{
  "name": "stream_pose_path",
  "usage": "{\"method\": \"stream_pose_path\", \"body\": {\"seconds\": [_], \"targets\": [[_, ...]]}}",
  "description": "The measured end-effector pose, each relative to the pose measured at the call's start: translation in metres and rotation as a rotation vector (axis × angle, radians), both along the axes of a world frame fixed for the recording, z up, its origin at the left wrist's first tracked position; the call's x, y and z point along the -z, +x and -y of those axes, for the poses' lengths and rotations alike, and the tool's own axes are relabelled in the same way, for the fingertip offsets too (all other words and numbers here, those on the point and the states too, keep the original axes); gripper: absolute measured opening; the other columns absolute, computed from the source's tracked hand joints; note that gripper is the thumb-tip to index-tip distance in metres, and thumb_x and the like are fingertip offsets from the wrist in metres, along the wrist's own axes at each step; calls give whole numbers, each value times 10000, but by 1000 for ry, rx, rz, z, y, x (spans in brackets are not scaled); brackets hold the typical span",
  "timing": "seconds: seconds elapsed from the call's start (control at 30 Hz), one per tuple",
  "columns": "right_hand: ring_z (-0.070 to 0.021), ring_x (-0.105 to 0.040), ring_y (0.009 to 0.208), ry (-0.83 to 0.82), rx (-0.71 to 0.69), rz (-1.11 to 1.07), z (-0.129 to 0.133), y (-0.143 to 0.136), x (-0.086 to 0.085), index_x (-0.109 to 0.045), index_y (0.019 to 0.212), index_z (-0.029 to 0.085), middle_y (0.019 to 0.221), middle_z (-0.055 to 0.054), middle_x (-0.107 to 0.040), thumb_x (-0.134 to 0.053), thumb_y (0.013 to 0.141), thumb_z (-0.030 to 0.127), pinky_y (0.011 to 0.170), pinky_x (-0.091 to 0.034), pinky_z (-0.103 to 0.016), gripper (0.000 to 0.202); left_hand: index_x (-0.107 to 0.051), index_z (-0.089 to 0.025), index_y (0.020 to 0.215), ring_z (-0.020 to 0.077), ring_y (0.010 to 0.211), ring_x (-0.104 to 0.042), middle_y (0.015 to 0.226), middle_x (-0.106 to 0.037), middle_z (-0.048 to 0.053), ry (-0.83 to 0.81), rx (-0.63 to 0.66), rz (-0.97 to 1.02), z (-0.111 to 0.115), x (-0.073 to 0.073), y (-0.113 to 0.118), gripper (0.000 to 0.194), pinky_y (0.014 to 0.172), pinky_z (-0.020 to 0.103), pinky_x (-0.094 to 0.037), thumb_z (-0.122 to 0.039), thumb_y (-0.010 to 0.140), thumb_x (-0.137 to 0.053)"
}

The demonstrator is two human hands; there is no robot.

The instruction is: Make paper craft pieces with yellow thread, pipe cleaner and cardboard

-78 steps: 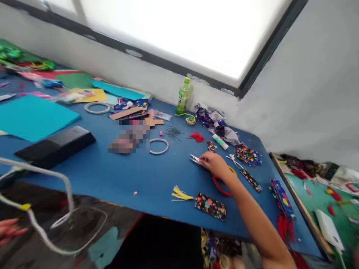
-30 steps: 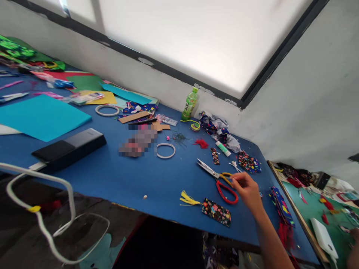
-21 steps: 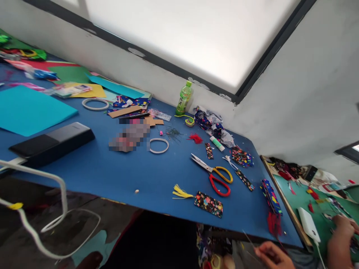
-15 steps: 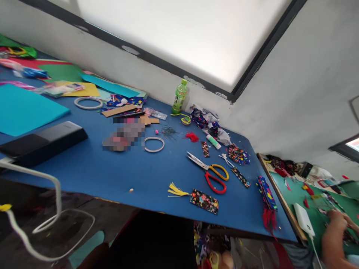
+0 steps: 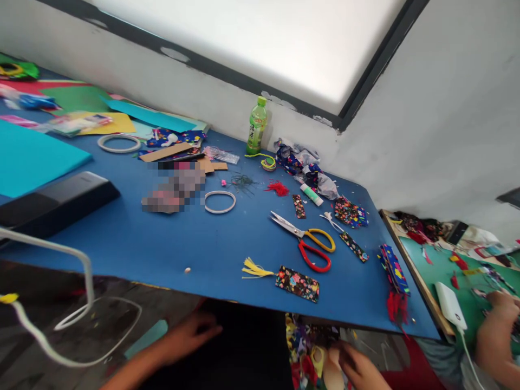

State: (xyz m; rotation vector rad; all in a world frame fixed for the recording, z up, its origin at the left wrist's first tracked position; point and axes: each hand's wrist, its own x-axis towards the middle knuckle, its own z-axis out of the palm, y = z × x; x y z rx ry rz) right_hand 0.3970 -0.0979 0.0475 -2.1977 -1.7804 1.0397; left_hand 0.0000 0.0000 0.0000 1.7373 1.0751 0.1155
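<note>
Below the table edge, my left hand (image 5: 192,337) lies over my dark lap, fingers loosely stretched and holding nothing visible. Low on the right, my right hand (image 5: 359,368) is partly cut off by the frame, its fingers loosely apart beside colourful scraps under the table. On the blue table (image 5: 162,238) above my hands lies a black floral bookmark (image 5: 298,284) with a yellow tassel (image 5: 257,269). Scissors (image 5: 303,234) with one red and one yellow handle rest behind it, blades pointing left. A small floral strip (image 5: 354,247) with white ribbon is at their right.
A green drink bottle (image 5: 256,127) stands by the wall. Nearby are a glue stick (image 5: 312,194), red threads (image 5: 278,188) and a white ring (image 5: 220,202). A black power bank (image 5: 60,203) and blue paper (image 5: 36,157) lie left. Another person's arm (image 5: 498,330) is at the neighbouring green table.
Both my hands have come into clearer view below the table edge. The view has shifted slightly, so the table's things appear a little higher.
</note>
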Motion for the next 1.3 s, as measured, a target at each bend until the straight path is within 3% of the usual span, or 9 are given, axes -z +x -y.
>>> {"method": "stream_pose_path", "body": {"seconds": [0.1, 0.23, 0.4, 0.57, 0.77, 0.9, 1.03, 1.2, 1.3], "targets": [[-235, -653, 980, -10, -203, -87, -44, -38, -42, -668, 1038, 261, 1043, -62, -713, -442, 891, 377, 874, -490, -341, 294, -635, -182, 816, 161, 785, -595, 816, -651, 12, 166, 312, 138, -32, -35, 27, 289, 730, 242, -420, -441, 868, -518], [-192, -637, 964, 186, -419, -121, -109, -84, -82, -651, 1044, 236, 1049, -51, -700, -438, 926, 295, 880, -452, -297, 251, -618, -175, 951, 191, 804, -597, 924, -650, 67, 574, 232, -22, -68, -83, 62, 186, 699, 267, -424, -303, 894, -497], [-176, -629, 849, 213, -649, -6, -182, -107, -81, -636, 1062, 202, 951, -49, -696, -494, 898, 256, 760, -449, -267, 223, -662, -167, 895, 237, 826, -627, 893, -655, 81, 757, 361, -194, -110, -89, 91, 130, 687, 303, -443, -209, 849, -547], [-167, -589, 808, 96, -812, -112, -216, -113, -67, -641, 914, 180, 886, -34, -654, -593, 845, 308, 729, -437, -260, 153, -689, -189, 773, 175, 774, -640, 782, -697, 23, 650, 511, 13, -145, -92, 91, 77, 812, 290, -420, -178, 790, -614], [-135, -565, 799, -95, -541, -676, -227, -111, -55, -618, 906, 168, 848, -5, -620, -492, 898, 452, 732, -437, -244, 311, -697, -148, 873, 122, 727, -634, 793, -719, 20, 296, 344, 326, -175, -107, 81, 137, 688, 194, -453, -241, 800, -627], [-87, -498, 625, -145, -236, -870, -225, -114, -49, -585, 811, 164, 702, 29, -524, -524, 858, 532, 558, -373, -189, 376, -693, -109, 855, 137, 758, -638, 806, -715, 45, 109, 123, 525, -182, -102, 81, 187, 712, 220, -482, -276, 780, -655], [-83, -448, 615, -80, -97, -934, -218, -119, -48, -613, 842, 179, 701, 35, -503, -562, 839, 510, 575, -353, -196, 335, -678, -105, 871, 139, 738, -643, 789, -711, 42, -88, -74, 656, -180, -93, 81, 195, 691, 233, -493, -261, 755, -670], [-100, -442, 617, 22, -104, -887, -211, -125, -48, -640, 822, 178, 697, 19, -523, -533, 858, 496, 591, -360, -221, 337, -677, -125, 872, 144, 749, -641, 807, -701, 36, 20, -131, 606, -173, -93, 79, 171, 698, 247, -505, -271, 795, -633], [-104, -463, 609, 88, -96, -841, -207, -129, -48, -652, 821, 184, 675, 17, -540, -520, 875, 461, 577, -368, -220, 311, -668, -153, 879, 171, 900, -626, 944, -681, 59, 398, -199, 561, -166, -95, 76, 119, 813, 296, -499, -238, 814, -617]]}}
